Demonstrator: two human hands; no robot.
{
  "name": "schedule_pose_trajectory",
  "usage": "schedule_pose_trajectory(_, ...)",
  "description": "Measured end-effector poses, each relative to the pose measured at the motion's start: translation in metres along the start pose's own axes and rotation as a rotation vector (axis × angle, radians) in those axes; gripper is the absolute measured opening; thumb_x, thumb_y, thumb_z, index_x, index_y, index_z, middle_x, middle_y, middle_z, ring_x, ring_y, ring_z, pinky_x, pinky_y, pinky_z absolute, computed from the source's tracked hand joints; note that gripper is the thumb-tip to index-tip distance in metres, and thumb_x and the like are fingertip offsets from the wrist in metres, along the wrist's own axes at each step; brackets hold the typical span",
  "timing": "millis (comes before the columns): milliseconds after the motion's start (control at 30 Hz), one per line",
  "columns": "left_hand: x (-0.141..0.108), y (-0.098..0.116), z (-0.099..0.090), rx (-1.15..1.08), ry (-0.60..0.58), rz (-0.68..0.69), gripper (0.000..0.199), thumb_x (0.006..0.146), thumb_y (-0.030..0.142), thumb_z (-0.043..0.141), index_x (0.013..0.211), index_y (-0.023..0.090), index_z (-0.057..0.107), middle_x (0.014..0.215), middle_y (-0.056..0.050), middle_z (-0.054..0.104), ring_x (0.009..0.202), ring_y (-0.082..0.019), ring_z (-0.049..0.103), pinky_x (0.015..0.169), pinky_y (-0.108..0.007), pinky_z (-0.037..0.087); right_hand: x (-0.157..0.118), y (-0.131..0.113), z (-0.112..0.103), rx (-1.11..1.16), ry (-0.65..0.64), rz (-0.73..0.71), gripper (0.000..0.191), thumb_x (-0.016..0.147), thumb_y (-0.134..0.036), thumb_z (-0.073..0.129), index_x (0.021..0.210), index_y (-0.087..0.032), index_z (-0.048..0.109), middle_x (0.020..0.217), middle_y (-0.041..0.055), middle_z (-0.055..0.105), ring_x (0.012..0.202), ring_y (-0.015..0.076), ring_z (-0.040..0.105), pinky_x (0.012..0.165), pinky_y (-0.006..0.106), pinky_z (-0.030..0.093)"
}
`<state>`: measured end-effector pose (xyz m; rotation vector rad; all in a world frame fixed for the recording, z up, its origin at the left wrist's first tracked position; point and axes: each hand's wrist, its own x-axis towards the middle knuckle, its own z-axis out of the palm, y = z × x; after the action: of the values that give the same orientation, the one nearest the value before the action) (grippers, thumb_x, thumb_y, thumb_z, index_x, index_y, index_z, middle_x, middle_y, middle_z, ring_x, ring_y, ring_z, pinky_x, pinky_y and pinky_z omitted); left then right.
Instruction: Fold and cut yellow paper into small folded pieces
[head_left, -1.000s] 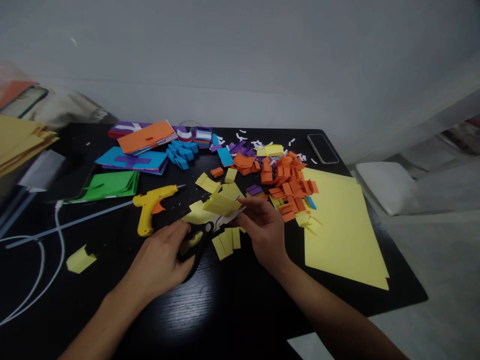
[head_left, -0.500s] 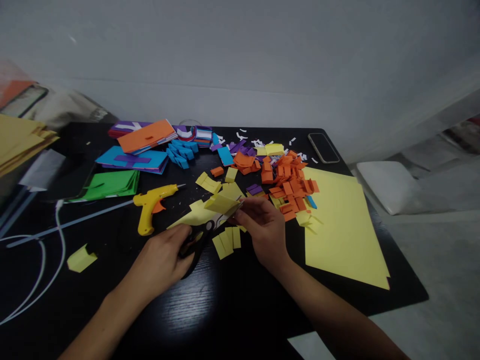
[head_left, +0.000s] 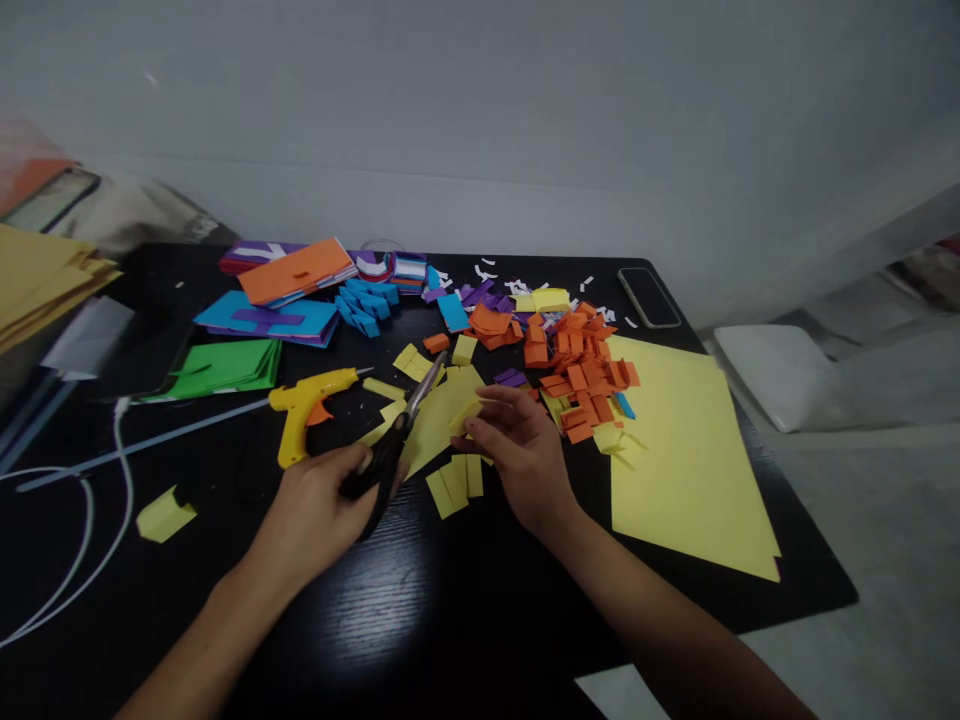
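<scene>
My left hand is wrapped round the black handles of a pair of scissors. Their blades point up and away over the yellow paper, looking nearly together. To the right, my right hand pinches a small folded piece of yellow paper between thumb and fingers. Beneath the blades lies a larger yellow paper sheet, partly covered by the scissors. Several small yellow pieces lie close to both hands, and a narrow yellow strip rests left of the blades.
A yellow glue gun lies left of the scissors. Orange folded pieces are heaped right of centre, beside large yellow sheets. A phone lies at the back right. Coloured paper stacks and a white cable occupy the left.
The scissors have drawn back left from the paper in my right hand, and their blades have swung upward. The yellow paper my right hand holds now looks smaller. A narrow strip appears on the table.
</scene>
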<state>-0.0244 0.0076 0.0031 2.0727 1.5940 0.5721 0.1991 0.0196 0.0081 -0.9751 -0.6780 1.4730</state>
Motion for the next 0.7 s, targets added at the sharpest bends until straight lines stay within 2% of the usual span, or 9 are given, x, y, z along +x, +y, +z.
schedule_pose_trajectory(133, 0.001, 0.000, 0.002, 0.057, 0.030, 0.003, 0.031, 0.092, 0.042, 0.057, 0.068, 0.021, 0.055, 0.060, 0.003, 0.057, 0.051, -0.015, 0.056, 0.053, -0.027, 0.042, 0.001, -0.003, -0.001, 0.092, -0.089, 0.135, 0.029, 0.071, -0.025, 0.090, 0.097, -0.026, 0.077, 0.083, -0.0042, 0.068, 0.079, 0.0134, 0.070, 0.076, 0.030, 0.066)
schedule_pose_trajectory(233, -0.001, -0.003, 0.006, 0.110, 0.024, 0.019, 0.020, 0.093, 0.039, 0.058, 0.091, 0.020, 0.065, 0.079, -0.003, 0.070, 0.068, -0.021, 0.069, 0.064, -0.030, 0.051, -0.001, -0.007, -0.001, 0.107, -0.184, 0.185, 0.027, 0.073, -0.027, 0.089, 0.097, -0.027, 0.077, 0.084, -0.0039, 0.071, 0.077, 0.0133, 0.070, 0.075, 0.029, 0.065)
schedule_pose_trajectory(300, -0.003, -0.004, 0.008, 0.145, -0.003, 0.034, 0.020, 0.094, 0.037, 0.060, 0.102, 0.019, 0.067, 0.092, -0.005, 0.074, 0.079, -0.024, 0.073, 0.072, -0.032, 0.055, -0.002, -0.008, -0.001, 0.091, -0.264, 0.201, 0.026, 0.075, -0.029, 0.088, 0.098, -0.026, 0.077, 0.087, -0.0026, 0.074, 0.078, 0.0142, 0.072, 0.075, 0.029, 0.064)
schedule_pose_trajectory(433, -0.007, -0.002, 0.013, 0.223, -0.038, 0.114, 0.020, 0.095, 0.034, 0.064, 0.107, 0.018, 0.068, 0.104, -0.009, 0.073, 0.093, -0.028, 0.072, 0.079, -0.038, 0.057, -0.004, -0.004, -0.002, 0.034, -0.376, 0.163, 0.025, 0.078, -0.025, 0.087, 0.101, -0.026, 0.076, 0.084, -0.0022, 0.074, 0.075, 0.0142, 0.072, 0.074, 0.028, 0.062)
schedule_pose_trajectory(567, -0.008, 0.001, 0.017, 0.232, -0.036, 0.174, 0.016, 0.094, 0.029, 0.067, 0.105, 0.017, 0.069, 0.101, -0.009, 0.069, 0.094, -0.029, 0.069, 0.080, -0.041, 0.058, -0.004, 0.002, -0.002, -0.023, -0.377, 0.144, 0.031, 0.071, -0.021, 0.092, 0.097, -0.023, 0.075, 0.074, -0.0036, 0.071, 0.068, 0.0128, 0.070, 0.070, 0.027, 0.060)
schedule_pose_trajectory(700, -0.007, 0.002, 0.017, 0.125, -0.016, 0.186, 0.017, 0.094, 0.030, 0.068, 0.106, 0.017, 0.068, 0.102, -0.009, 0.067, 0.096, -0.027, 0.067, 0.084, -0.041, 0.057, -0.004, 0.004, 0.000, -0.057, -0.350, 0.155, 0.039, 0.060, -0.017, 0.097, 0.093, -0.022, 0.076, 0.074, -0.0051, 0.067, 0.068, 0.0108, 0.068, 0.069, 0.024, 0.059)
